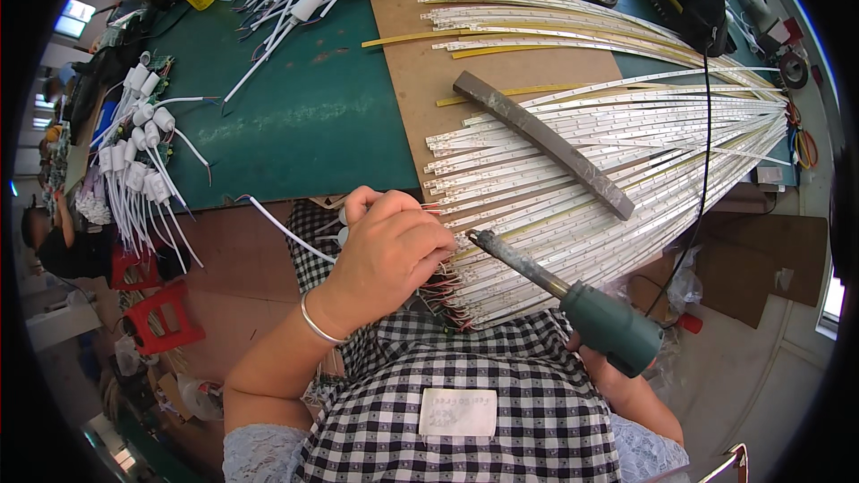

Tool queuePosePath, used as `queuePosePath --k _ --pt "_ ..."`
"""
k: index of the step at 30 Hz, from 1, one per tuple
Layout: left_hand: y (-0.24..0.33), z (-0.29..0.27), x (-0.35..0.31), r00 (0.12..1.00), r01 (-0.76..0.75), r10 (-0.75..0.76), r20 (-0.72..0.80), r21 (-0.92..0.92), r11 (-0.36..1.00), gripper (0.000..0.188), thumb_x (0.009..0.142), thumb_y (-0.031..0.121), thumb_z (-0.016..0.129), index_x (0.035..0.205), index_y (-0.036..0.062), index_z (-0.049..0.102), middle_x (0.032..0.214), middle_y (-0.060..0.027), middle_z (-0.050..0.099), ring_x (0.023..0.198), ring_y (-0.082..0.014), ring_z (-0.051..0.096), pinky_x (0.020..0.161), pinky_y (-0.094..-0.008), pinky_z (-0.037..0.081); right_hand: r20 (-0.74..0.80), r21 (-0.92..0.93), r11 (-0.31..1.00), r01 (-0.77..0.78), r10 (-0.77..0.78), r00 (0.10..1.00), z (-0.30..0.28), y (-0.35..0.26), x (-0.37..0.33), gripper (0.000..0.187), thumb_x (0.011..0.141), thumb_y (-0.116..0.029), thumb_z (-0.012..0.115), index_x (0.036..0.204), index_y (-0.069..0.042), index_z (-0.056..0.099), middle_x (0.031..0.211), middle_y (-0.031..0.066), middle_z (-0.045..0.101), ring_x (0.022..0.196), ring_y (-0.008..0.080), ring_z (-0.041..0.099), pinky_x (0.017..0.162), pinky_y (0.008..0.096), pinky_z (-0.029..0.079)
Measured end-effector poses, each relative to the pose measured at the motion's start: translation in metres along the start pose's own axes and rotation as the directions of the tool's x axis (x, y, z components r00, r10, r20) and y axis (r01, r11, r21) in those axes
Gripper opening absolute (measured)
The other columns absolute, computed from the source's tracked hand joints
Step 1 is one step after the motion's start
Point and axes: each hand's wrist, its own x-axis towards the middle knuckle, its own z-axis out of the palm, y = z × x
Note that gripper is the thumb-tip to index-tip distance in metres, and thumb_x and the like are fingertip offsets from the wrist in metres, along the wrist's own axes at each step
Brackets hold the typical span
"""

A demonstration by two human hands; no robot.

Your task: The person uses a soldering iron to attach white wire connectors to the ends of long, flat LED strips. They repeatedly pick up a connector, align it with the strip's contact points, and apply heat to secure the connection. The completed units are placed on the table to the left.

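Observation:
My right hand [598,360], mostly hidden behind the handle, grips a soldering iron [617,326] with a green handle and a dark metal barrel. The iron's tip reaches the near ends of many thin white LED strips [537,255] laid side by side. Just left of the tip, my left hand [386,246] is closed, its fingers curled together at the strip ends. What it pinches is hidden. Short red wires [438,282] run from the strip ends beneath this hand. A white cable [286,231] lies to the left of it, passing behind the wrist.
A grey metal bar [546,143] lies across the strips on a brown board [403,63]. Bundles of white cables with cylindrical parts [309,4] sit at the far edge, more hang at left [139,148]. A black cord [705,152] crosses at right; a red stool [163,317] stands below left.

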Motion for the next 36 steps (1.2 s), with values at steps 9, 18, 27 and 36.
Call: queuePosePath --k 9,18,27,36 --pt "-0.001 0.0 -0.003 0.998 -0.06 0.059 0.02 0.081 0.995 0.012 0.072 0.013 0.071 0.083 0.0166 0.066 0.085 0.0063 0.064 0.091 -0.0156 0.055 0.088 -0.0446 0.03 0.035 -0.015 0.999 0.032 -0.031 0.999 -0.002 0.006 -0.006 0.036 0.078 -0.008 0.068 0.113 0.001 0.061 0.112 0.0156 0.063 0.102 0.0291 0.062 0.088 0.0356 0.049" --pt "0.001 -0.001 -0.003 0.998 -0.067 0.066 0.009 0.105 0.992 0.009 0.073 0.013 0.07 0.08 0.0173 0.067 0.082 0.0075 0.063 0.089 -0.0145 0.056 0.088 -0.0447 0.03 0.062 -0.005 0.992 0.126 -0.125 0.99 -0.005 0.004 -0.003 0.032 0.08 -0.006 0.066 0.11 0.002 0.062 0.111 0.0155 0.063 0.098 0.0278 0.063 0.086 0.035 0.049" --pt "0.0 -0.001 -0.003 0.997 -0.075 0.075 0.009 0.116 0.99 0.006 0.075 0.013 0.068 0.078 0.0177 0.067 0.08 0.0075 0.063 0.089 -0.0142 0.056 0.088 -0.0449 0.03 -0.032 0.147 0.989 -0.004 0.009 0.999 -0.001 0.007 -0.008 0.022 0.089 -0.01 0.06 0.107 0.002 0.062 0.094 0.0111 0.064 0.076 0.0207 0.064 0.067 0.0312 0.052" --pt "0.001 -0.001 -0.003 0.997 -0.071 0.07 0.017 0.111 0.991 0.005 0.075 0.014 0.067 0.079 0.0174 0.066 0.08 0.0072 0.063 0.089 -0.0146 0.055 0.088 -0.0451 0.029 -0.11 0.368 0.925 0.095 -0.058 0.992 0.004 0.015 -0.003 0.064 0.087 -0.038 0.067 0.132 0.003 0.044 0.121 0.0141 0.057 0.072 0.0185 0.061 0.063 0.0291 0.051"
